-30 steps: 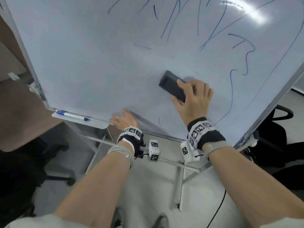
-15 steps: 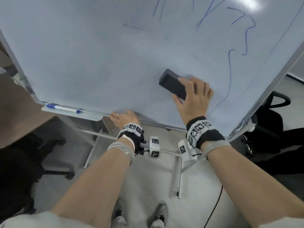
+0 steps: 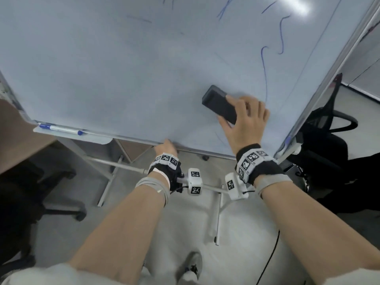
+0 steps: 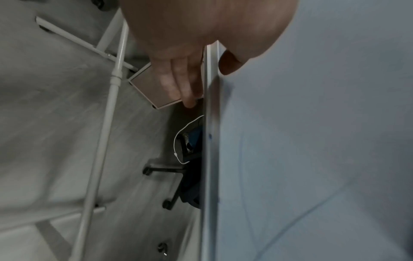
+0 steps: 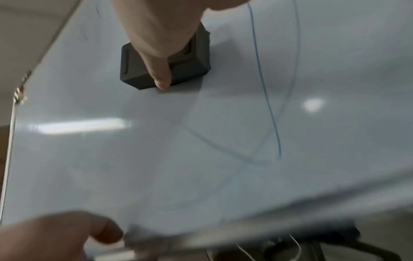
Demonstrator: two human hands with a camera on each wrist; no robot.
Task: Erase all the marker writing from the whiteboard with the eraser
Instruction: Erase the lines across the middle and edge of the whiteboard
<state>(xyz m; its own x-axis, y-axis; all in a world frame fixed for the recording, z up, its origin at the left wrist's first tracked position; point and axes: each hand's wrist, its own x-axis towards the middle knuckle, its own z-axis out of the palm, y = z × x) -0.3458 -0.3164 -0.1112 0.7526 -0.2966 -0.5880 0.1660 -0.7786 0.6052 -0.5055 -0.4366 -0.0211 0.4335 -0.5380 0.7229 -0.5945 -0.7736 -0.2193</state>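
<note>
The whiteboard (image 3: 123, 68) fills the head view, tilted, with blue marker lines (image 3: 265, 75) on its upper right part. My right hand (image 3: 244, 122) grips the black eraser (image 3: 218, 102) and presses it flat on the board, just left of a long curved blue line. The right wrist view shows my thumb along the eraser (image 5: 198, 56) and the blue line (image 5: 266, 98) beside it. My left hand (image 3: 165, 148) grips the board's bottom edge (image 4: 210, 141), thumb on the front and fingers (image 4: 185, 84) behind.
A blue-capped marker (image 3: 59, 129) lies in the pen tray (image 3: 96, 138) at the board's lower left. The stand's grey legs (image 3: 216, 219) run under the board. A black office chair (image 3: 329, 140) stands right of the board, and a cable (image 3: 271, 256) lies on the floor.
The head view has tilted down, so the board sits higher in frame. My right hand has slid the eraser slightly right, up to the curved blue line. My left hand stays on the bottom edge.
</note>
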